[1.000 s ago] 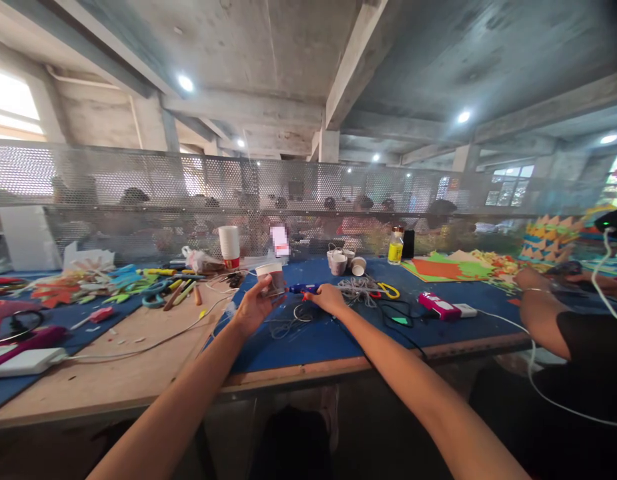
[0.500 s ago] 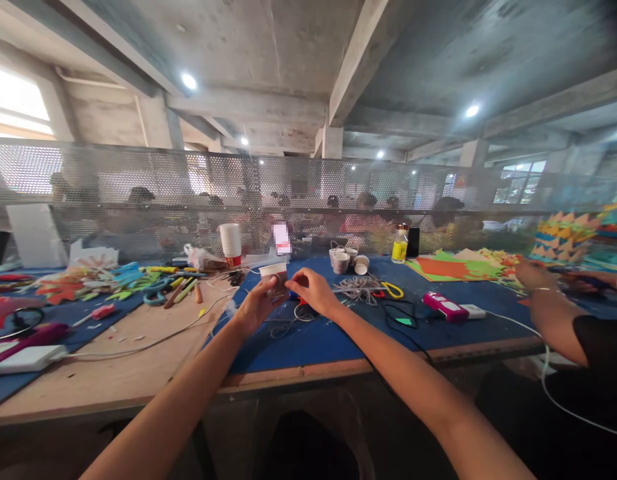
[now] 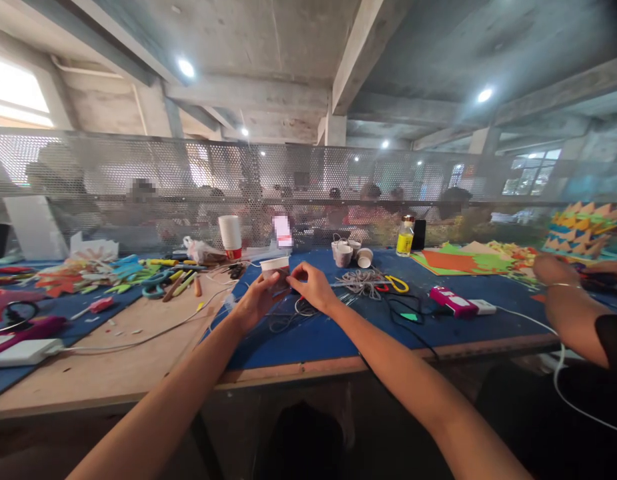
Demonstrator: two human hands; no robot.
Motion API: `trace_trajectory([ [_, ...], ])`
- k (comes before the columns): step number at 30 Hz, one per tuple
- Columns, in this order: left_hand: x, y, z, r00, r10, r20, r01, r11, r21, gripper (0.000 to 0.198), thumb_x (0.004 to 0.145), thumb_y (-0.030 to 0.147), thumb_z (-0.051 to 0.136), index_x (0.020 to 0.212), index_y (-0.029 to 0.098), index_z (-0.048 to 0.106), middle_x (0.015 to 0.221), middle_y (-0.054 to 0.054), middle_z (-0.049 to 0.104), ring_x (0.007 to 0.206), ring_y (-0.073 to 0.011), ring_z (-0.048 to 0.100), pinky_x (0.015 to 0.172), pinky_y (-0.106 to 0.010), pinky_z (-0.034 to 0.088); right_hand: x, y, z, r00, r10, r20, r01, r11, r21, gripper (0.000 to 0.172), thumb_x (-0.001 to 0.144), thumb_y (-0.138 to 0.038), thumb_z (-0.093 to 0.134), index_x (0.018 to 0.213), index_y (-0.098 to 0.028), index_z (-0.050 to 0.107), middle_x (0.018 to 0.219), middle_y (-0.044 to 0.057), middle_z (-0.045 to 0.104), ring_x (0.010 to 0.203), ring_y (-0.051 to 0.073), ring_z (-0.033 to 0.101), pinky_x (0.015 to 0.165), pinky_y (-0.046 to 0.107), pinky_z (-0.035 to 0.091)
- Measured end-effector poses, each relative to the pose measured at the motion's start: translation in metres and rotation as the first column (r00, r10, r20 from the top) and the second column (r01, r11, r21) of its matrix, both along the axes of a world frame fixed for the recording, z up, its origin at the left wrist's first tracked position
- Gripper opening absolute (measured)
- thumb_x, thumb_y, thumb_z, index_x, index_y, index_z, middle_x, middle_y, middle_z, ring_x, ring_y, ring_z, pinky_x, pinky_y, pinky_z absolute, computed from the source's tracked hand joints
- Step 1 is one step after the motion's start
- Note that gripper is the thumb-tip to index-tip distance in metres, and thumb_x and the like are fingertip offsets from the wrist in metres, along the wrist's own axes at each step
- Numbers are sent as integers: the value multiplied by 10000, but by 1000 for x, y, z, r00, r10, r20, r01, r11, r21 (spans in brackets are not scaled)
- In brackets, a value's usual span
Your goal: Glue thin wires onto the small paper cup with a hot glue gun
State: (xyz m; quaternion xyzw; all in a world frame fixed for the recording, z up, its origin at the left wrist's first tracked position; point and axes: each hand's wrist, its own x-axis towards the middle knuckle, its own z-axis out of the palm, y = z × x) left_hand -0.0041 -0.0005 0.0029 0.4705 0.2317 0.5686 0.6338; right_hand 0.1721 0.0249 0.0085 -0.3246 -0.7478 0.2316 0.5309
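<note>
A white paper cup (image 3: 275, 265) with a greyish-brown wrap around its lower part sits tilted in my left hand (image 3: 255, 300), whose fingers curl around it. At the cup's right side, the thumb and fingers of my right hand (image 3: 312, 287) are pinched together; what lies between them is too small to make out. Thin grey cord strands lie on the blue mat (image 3: 308, 353) below my hands. To the right is a loose tangle of grey cord (image 3: 361, 283). Behind it stand several small cups (image 3: 343, 254) with grey sides, one lying over.
A stack of paper cups (image 3: 230, 233) stands back left, near knives and scissors (image 3: 155, 285). Right are a yellow-handled tool (image 3: 399, 284), a black cable, a magenta power strip (image 3: 453, 301), a yellow-labelled bottle (image 3: 404, 243) and coloured paper (image 3: 448, 261). A co-worker's arm (image 3: 563, 300) is far right.
The view has shifted slightly. My left hand still holds the cup, and my right fingers stay pinched at its side with only a small movement.
</note>
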Motion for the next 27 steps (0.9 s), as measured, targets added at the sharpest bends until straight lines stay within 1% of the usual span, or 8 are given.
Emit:
trace_trajectory([
  [3,1,-1,1,1000,2,6,-2,1000,-20,345,823,259,768,1154,167,745,1086,-91,771,1007,-230,699,949,-372,530,2,2,0,999,-10,-39,8,999,-46,139,820,-315,694,835,-210,606,792,-10,683,743,157,655,762,292,524],
  [7,2,-3,2,1000,-9,0,9,1000,-19,315,838,258,750,1140,170,758,1135,-96,764,1030,-243,695,947,-376,530,4,3,0,997,5,-72,-11,997,-81,153,814,-306,697,914,-204,642,844,10,716,775,168,681,772,299,532],
  [10,3,-4,3,1000,-3,5,3,1000,-28,311,836,258,753,1136,174,757,1105,-91,769,1027,-246,697,937,-380,534,7,1,1,998,1,-69,-5,998,-67,141,840,-338,678,889,-206,663,846,19,729,785,180,691,782,308,529],
  [16,4,-6,5,1000,-2,-7,2,999,-37,358,824,255,764,1171,174,730,1109,-98,772,1049,-249,703,934,-385,534,8,-2,4,992,-39,-120,31,997,-70,209,853,-422,669,840,-214,660,817,16,730,783,187,694,788,309,525],
  [22,4,-8,6,1000,4,-18,-4,1000,-16,331,840,264,745,1158,172,735,1141,-106,770,1073,-266,701,953,-403,532,9,-2,6,988,-42,-146,29,995,-92,205,853,-418,664,834,-215,646,813,12,732,773,182,698,791,301,532],
  [27,2,-5,2,999,-26,-23,26,1000,0,358,852,294,742,1193,187,729,1202,-100,758,1118,-266,688,993,-409,515,10,-3,7,987,-48,-151,33,995,-99,213,850,-419,665,826,-209,641,801,12,727,770,181,697,775,293,531],
])
